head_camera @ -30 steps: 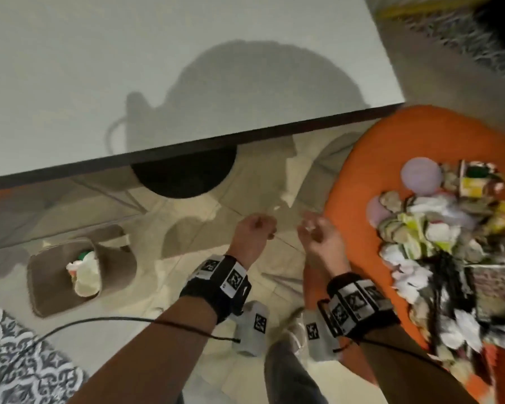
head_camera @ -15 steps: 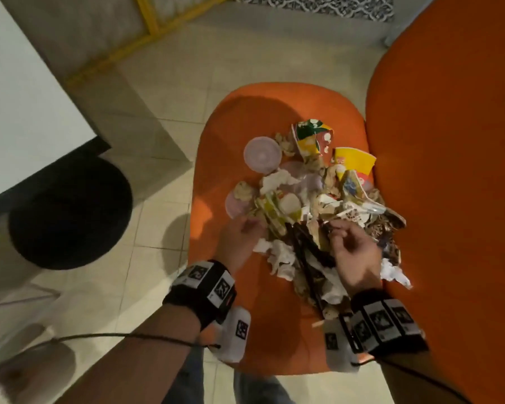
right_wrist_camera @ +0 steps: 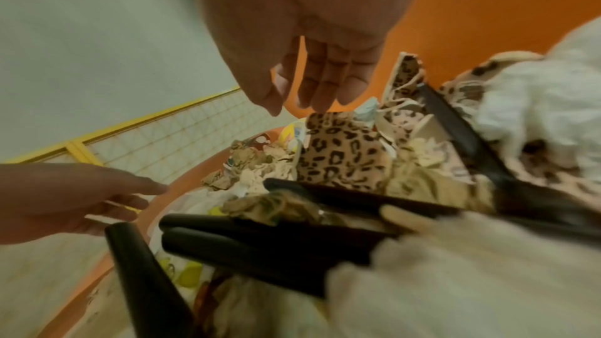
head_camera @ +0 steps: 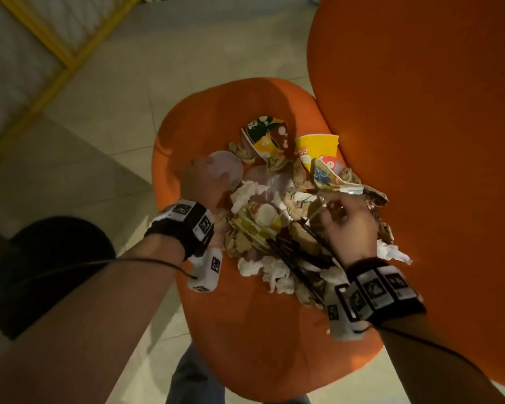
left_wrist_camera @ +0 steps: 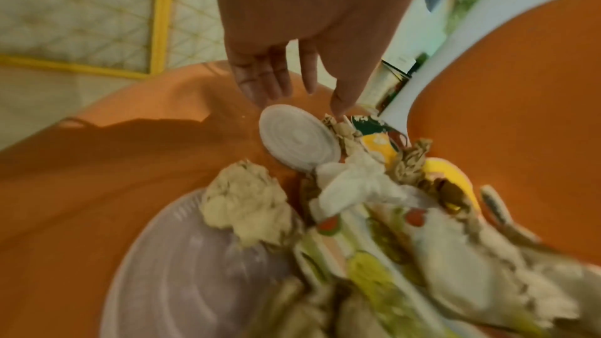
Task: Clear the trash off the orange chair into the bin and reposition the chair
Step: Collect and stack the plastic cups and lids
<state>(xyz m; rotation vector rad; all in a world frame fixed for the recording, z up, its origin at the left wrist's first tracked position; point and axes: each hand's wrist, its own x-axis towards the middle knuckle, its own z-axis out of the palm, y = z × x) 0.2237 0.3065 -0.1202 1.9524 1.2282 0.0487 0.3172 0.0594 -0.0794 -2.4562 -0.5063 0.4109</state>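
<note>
The orange chair seat (head_camera: pixel 245 330) carries a heap of trash (head_camera: pixel 274 217): crumpled tissues, torn printed paper cups, black sticks (right_wrist_camera: pixel 276 240) and round plastic lids. My left hand (head_camera: pixel 204 176) hovers at the heap's left edge. Its fingers are straight and their tips reach the white round lid (left_wrist_camera: pixel 299 138), with my left hand (left_wrist_camera: pixel 299 104) holding nothing. My right hand (head_camera: pixel 333 208) hangs over the right side of the heap. In the wrist view my right hand (right_wrist_camera: pixel 296 109) has loose fingers just above a leopard-print scrap (right_wrist_camera: pixel 341 153) and is empty. The bin is out of view.
The chair's tall orange backrest (head_camera: pixel 420 141) rises on the right. A round black base (head_camera: pixel 56 258) sits on the tiled floor at the left, and a yellow-framed panel (head_camera: pixel 56 48) stands at the upper left. A second, purplish lid (left_wrist_camera: pixel 195 253) lies near my left wrist.
The view swung from the table and bin to the chair. Both hands moved forward over the trash; the left reached the round lid, the right went deeper over the heap.
</note>
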